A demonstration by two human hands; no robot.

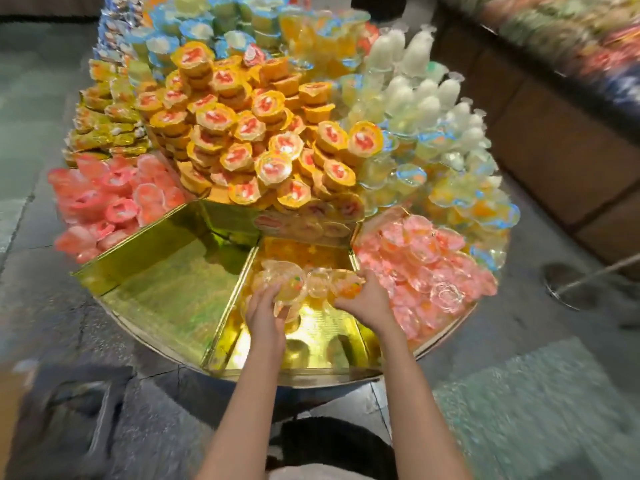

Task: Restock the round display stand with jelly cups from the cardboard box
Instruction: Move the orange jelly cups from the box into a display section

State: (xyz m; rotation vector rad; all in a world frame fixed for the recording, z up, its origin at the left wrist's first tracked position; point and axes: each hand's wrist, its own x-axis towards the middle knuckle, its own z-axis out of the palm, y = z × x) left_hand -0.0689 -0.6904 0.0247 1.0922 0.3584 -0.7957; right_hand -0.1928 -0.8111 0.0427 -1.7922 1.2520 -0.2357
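Note:
The round display stand (166, 292) has gold wedge compartments around a central heap of orange jelly cups (252, 133). In the near middle compartment (322, 327) lies a small bunch of clear jelly cups (317, 282). My left hand (265, 311) grips cups at the bunch's left side. My right hand (363, 297) holds cups at its right side. The wedge to the left of that compartment holds nothing. The picture is blurred by motion. No cardboard box shows clearly.
Pink cups fill the wedges at the left (110, 202) and right (433, 271). Yellow-blue cups (467, 202) and white bottle-shaped sweets (426, 95) sit at the back right. A wooden counter (554, 133) stands on the right. A blurred brown shape (14, 410) is at the lower left.

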